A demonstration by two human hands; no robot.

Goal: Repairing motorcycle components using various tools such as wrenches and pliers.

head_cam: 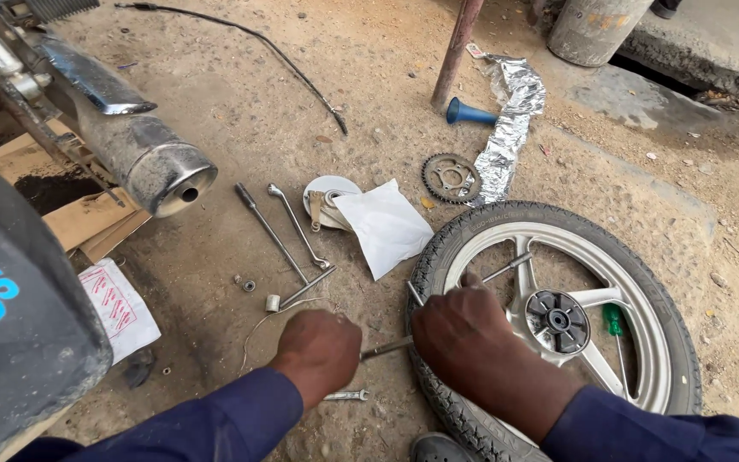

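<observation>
Head view. A motorcycle wheel [643, 282] is seen lying flat on the dirt ground [241, 111], tyre fitted, spokes and hub facing up. The right hand [464, 334] is placed on the near-left arc of the tyre, fingers curled and pressed together over the sidewall. A thin metal bar [511, 267], probably a tyre lever, emerges beyond the knuckles and is directed up and to the right, toward the hub; the grip itself is hidden under the hand.

The left hand [318, 351] is positioned just left of the tyre, over the ground, closed into a fist. A second slender bar [387, 348] runs from this fist to the right, nearly level, and its far end disappears under the right hand at the tyre edge. Whether the tip is seated under the bead cannot be determined.

The long axis of this bar therefore lies across the gap between the two hands, with the tyre to the right of the left fingers. The right hand is the nearer to the wheel; the left is held clear of it.

A green-handled screwdriver [616, 329] rests between the spokes. A small wrench [345, 395] lies beneath the left wrist.
</observation>
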